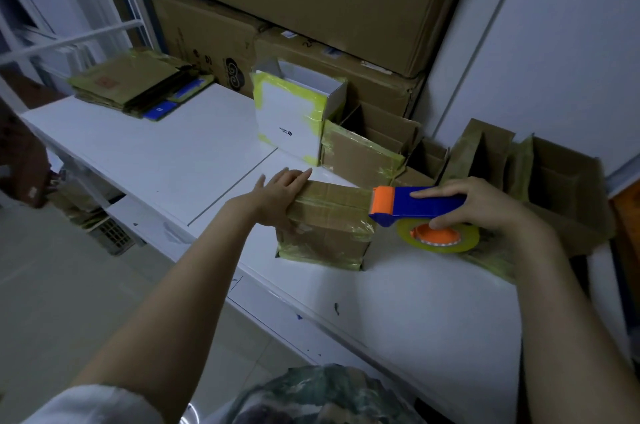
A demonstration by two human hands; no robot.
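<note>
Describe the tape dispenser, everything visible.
The tape dispenser looks plastic: a blue body, an orange head and an orange hub carrying a yellowish tape roll. It lies roughly level above the white table, gripped by the right hand, thumb on the hub. Its orange head meets the right top edge of the taped cardboard box.

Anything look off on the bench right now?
The box under the left hand and the tape dispenser in the right hand look fine. Behind, a large carton has a crushed, torn corner.
</note>
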